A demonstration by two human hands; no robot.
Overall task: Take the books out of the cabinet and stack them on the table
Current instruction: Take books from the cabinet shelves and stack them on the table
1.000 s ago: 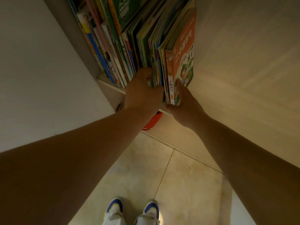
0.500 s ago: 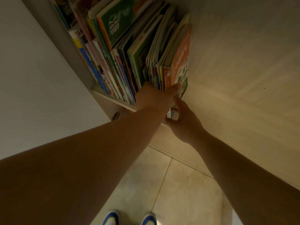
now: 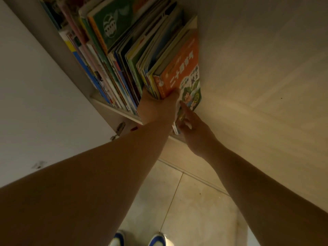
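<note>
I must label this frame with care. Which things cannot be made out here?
All in the head view:
- Left hand: its fingertips are hidden among the books.
- Right hand: its palm side faces away, so its contact with the orange book is unclear.
- Table: out of frame.
- Book tops: cut off by the upper edge.
- Spine titles: too small and dark.

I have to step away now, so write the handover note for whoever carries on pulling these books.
Left hand: gripping the lower ends of the right-most books, the orange book among them.
Right hand: fingers straight, touching the orange book's cover low down.
Books: the whole row of books stands upright on the cabinet shelf, the orange one outermost on the right.
Done: a grip on the end bundle, nothing visibly out yet.
Left: pull the bundle clear, stack it on the table, which is out of view, then repeat.
</note>
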